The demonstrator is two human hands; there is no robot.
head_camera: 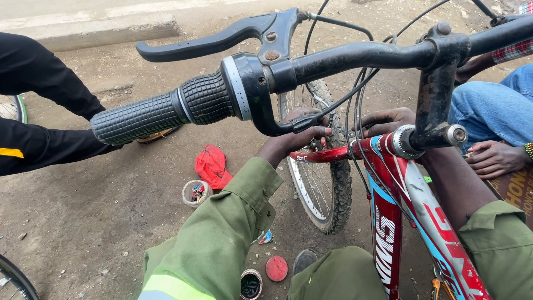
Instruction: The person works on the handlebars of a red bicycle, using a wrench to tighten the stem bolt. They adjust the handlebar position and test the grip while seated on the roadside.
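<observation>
Gripping glossy red fork [327, 155], left hand [297, 136] beside knobby tyre [338, 189]

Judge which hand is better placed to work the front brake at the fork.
Probably the left hand: its fingers already rest at the red fork beside the front wheel. The right hand sits among the cables, partly hidden by the stem.

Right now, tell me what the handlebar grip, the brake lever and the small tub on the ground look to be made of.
Handlebar grip: looks like black rubber, matte, moulded in a small square tread.
Brake lever: dark and smooth, probably plastic or painted metal; its rusty bolts are metal.
Small tub: seems pale plastic, thin-walled and open, with small bits inside.
</observation>
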